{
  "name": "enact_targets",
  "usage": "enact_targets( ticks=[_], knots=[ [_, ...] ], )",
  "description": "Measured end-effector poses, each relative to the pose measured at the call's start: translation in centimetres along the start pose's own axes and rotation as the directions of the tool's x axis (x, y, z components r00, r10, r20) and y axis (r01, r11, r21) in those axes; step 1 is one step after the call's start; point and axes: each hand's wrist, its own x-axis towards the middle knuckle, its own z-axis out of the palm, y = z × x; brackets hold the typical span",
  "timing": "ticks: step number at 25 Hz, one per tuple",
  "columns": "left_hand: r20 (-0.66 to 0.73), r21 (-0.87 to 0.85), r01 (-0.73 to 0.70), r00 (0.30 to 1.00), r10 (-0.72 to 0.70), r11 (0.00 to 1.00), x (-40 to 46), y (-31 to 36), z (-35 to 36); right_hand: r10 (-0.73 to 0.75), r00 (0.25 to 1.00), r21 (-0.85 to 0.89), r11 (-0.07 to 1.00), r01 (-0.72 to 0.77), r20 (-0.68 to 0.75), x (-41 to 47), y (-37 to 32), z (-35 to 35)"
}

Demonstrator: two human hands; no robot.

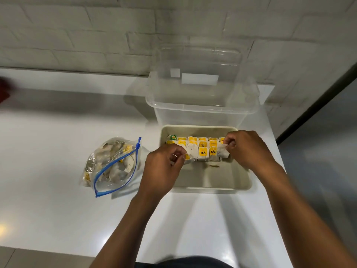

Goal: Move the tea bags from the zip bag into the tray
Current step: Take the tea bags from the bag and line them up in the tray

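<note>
Zip bag (112, 167) left of tray (212, 187)

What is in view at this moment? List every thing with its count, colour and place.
tray: one, beige, on the table in front of the person.
tea bags: many, white with yellow tags, in rows across the tray's far half; more remain in the zip bag.
zip bag: one, clear with a blue zip, open, left of the tray.
clear box: one, see-through, behind the tray.
table: one, white.
wall: white brick, behind the table.
left hand: pinches the left end of the front row.
right hand: pinches the right end of the front row.
</note>
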Motion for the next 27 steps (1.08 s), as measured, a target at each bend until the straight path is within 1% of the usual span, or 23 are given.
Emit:
enact_targets(
  ticks=[4, 8, 10, 15, 20, 22, 24, 27],
  knots=[
    [0.081, 0.093, -0.052, 0.996, 0.045, 0.994, 0.8, -0.2, 0.8, -0.002, 0.999, -0.048, 0.999, 0.004, 0.034, 0.3, 0.2, 0.9],
    [0.143, 0.185, -0.038, 0.99, 0.011, 0.982, 1.2, -0.7, 1.0, 0.023, 0.993, -0.146, 0.989, -0.005, 0.119, 0.2, 1.1, 0.4],
    [0.172, 0.2, -0.018, 0.985, -0.017, 0.98, 1.1, -0.9, 1.1, 0.048, 0.989, -0.146, 0.989, -0.028, 0.137, 0.4, 1.4, 0.0],
    [0.208, 0.208, 0.014, 0.976, -0.058, 0.978, 1.1, -1.1, 1.5, 0.079, 0.991, -0.193, 0.98, -0.057, 0.108, 0.2, 0.4, 0.6],
    [0.212, 0.188, 0.023, 0.975, -0.063, 0.982, 0.7, -1.3, 0.6, 0.077, 0.987, -0.279, 0.96, -0.035, 0.143, -0.4, 0.3, 0.5],
    [0.222, 0.196, 0.007, 0.974, -0.051, 0.981, 0.2, -1.2, 0.2, 0.067, 0.991, -0.334, 0.942, -0.025, 0.114, -0.2, 0.3, 0.7],
    [0.215, 0.213, 0.005, 0.975, -0.052, 0.977, -0.2, -0.9, 0.0, 0.047, 0.997, -0.421, 0.907, -0.021, 0.053, 0.3, 0.2, 1.2],
    [0.198, 0.24, 0.007, 0.979, -0.056, 0.971, -0.5, -1.0, -0.2, 0.036, 0.999, -0.522, 0.852, -0.027, 0.007, 0.8, -0.3, 2.2]
  ],
)
